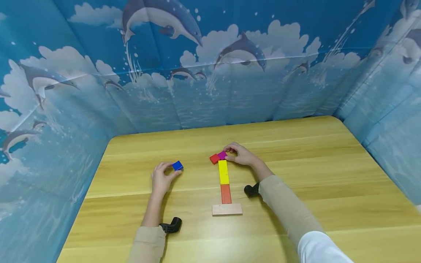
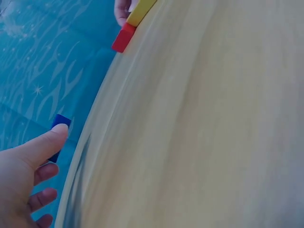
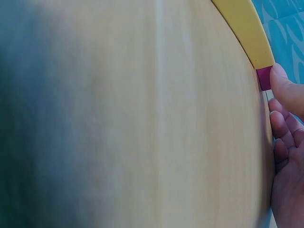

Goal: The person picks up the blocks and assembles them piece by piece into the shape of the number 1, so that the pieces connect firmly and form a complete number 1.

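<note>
Between thumb and fingers, my left hand [image 1: 162, 178] pinches a blue block [image 1: 177, 166] left of the row of blocks. In the left wrist view the thumb presses on the face of that blue block [image 2: 60, 121]. My right hand [image 1: 242, 155] pinches a magenta block [image 1: 222, 155] at the far end of the row. A red block [image 1: 215, 159] lies against the left side of the magenta one. Just below them is a long yellow block [image 1: 223, 172], then an orange-red block [image 1: 226, 194], and a pale wooden plank [image 1: 227, 209] set crosswise at the near end.
All the blocks are on a yellow wood-grain table [image 1: 312, 153]. A blue dolphin-print curtain [image 1: 154, 98] hangs behind the table and along both sides. Black wrist devices [image 1: 172, 225] sit near both sleeves, close over the tabletop.
</note>
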Demonstrator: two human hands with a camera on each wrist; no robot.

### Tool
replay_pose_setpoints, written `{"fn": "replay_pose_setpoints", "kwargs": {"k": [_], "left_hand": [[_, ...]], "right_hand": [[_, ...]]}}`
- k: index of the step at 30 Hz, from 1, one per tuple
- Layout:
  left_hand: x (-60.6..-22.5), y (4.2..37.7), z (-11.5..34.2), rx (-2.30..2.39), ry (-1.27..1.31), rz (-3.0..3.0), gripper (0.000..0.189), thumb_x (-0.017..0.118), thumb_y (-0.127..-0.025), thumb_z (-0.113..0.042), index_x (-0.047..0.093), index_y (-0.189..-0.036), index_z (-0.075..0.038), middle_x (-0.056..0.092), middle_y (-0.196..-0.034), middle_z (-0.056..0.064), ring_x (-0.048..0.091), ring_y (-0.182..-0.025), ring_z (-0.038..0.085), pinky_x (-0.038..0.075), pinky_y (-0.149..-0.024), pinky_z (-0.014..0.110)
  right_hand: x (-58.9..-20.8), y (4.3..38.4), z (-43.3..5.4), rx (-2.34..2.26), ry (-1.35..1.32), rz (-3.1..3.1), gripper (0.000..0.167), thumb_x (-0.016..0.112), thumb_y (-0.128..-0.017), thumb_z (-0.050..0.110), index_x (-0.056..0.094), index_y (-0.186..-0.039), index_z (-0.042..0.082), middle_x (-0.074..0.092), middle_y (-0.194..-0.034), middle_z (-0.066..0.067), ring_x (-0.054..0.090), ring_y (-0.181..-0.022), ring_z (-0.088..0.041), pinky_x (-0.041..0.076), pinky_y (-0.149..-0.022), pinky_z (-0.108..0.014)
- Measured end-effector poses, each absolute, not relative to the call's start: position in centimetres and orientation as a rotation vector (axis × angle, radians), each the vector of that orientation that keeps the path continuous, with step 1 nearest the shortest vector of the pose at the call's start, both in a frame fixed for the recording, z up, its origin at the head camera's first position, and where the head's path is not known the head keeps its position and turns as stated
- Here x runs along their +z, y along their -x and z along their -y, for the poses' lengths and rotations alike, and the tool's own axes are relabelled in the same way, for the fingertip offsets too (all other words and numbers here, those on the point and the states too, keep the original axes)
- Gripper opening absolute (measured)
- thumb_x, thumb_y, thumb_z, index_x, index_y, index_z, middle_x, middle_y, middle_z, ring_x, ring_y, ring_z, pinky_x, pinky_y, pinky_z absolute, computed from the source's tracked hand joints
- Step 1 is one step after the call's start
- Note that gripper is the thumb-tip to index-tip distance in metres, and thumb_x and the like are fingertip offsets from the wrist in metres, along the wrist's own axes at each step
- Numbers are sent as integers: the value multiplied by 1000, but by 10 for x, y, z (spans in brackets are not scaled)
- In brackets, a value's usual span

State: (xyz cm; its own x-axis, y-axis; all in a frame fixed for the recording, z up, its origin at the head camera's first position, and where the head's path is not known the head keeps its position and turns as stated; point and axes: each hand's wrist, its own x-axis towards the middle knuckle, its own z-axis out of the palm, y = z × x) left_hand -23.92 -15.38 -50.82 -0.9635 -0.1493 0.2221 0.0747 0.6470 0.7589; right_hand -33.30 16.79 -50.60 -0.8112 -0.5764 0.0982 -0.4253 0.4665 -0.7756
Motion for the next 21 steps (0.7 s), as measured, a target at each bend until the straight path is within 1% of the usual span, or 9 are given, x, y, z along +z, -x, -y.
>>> {"fn": "replay_pose_setpoints", "kwargs": {"k": [3, 11, 21], "left_hand": [[-503, 242, 150, -1231, -23, 2609, 44, 76, -73, -27, 64, -108, -5, 61, -108, 11, 47, -107, 29, 22, -98, 49], [-493, 249, 138, -1247, -5, 2616, 45, 77, -72, -27, 64, -107, -3, 62, -106, 11, 48, -106, 29, 22, -99, 49], [-493, 254, 115, -1225, 82, 2626, 40, 79, -69, -25, 66, -102, -6, 63, -100, 8, 51, -99, 29, 27, -92, 48]], "right_hand": [[-505, 332, -166, -1270, 845, -2558, 29, 63, -86, 13, 56, -111, 0, 52, -105, -13, 46, -93, -24, 38, -86, -38], [-501, 335, -160, -1244, 857, -2563, 29, 63, -86, 12, 56, -110, -1, 52, -104, -13, 47, -92, -23, 40, -85, -36], [-501, 331, -160, -1242, 794, -2553, 28, 63, -87, 14, 56, -111, 2, 50, -103, -11, 45, -92, -22, 38, -85, -36]]}}
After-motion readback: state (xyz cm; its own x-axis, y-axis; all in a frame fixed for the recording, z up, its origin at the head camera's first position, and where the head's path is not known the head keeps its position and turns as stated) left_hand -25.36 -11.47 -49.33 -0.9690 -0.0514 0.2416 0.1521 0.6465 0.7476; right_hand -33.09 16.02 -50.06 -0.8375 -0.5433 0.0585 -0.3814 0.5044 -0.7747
